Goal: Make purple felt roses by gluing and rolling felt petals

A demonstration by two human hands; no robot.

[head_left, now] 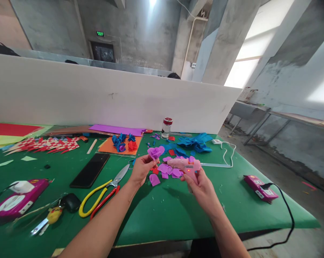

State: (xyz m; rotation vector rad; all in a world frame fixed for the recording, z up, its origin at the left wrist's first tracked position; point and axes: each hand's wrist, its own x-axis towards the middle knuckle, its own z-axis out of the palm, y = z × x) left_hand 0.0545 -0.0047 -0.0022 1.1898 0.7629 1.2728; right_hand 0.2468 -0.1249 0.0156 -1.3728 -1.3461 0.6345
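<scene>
A purple crepe paper flower [155, 152] is pinched upright in the closed fingers of my left hand [142, 169]. My right hand [199, 183] is wrapped round the grip of a pink hot glue gun [185, 165] with a small lit orange light. The gun's nozzle points left, a short way from the flower. A clear glue stick [215, 165] runs out of its back. Below and behind the gun lie several loose purple paper petals [165, 170]; one petal [154, 180] rests apart, nearer my left wrist.
Yellow-and-red-handled scissors [105, 191] and a phone [90, 170] lie left of my left arm. Blue and red paper flowers [119, 142] rest on orange paper. Behind the petals are a red-lidded jar [167, 128] and blue crepe paper [196, 143]. A purple power strip [261, 188] sits right.
</scene>
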